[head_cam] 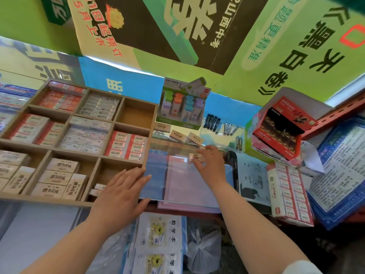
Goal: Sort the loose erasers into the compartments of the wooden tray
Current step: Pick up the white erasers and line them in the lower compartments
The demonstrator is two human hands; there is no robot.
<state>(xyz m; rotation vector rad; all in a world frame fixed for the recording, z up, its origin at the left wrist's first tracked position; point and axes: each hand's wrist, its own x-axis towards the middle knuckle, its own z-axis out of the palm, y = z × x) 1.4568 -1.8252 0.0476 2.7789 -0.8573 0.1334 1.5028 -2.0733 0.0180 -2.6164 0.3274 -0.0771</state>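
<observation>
In the head view, the wooden tray (151, 133) sat at the left of the counter, its grid of compartments mostly packed with wrapped erasers in red, white and beige. The far right compartment (136, 116) showed only its bare brown floor. The left hand (122, 190) lay flat with straight fingers on the tray's near right corner, covering part of the near right compartment, where two white erasers (97, 189) lay against the near wall.

Just right of the tray a clear plastic sheet (177, 180) covered blue and pink paper. Above its far edge the right hand (209, 163) pinched a small white eraser (194, 156) between thumb and curled fingertips, clear of the tray. Just beyond that hand, three loose beige erasers (177, 135) with dark lettering lay in a rough row, near the tray's right wall but outside it.

Behind them stood a display box (182, 107) of colourful items, beside some nail clippers (213, 121). A red carton (280, 133) and a long white box (288, 192) lay at the right.
</observation>
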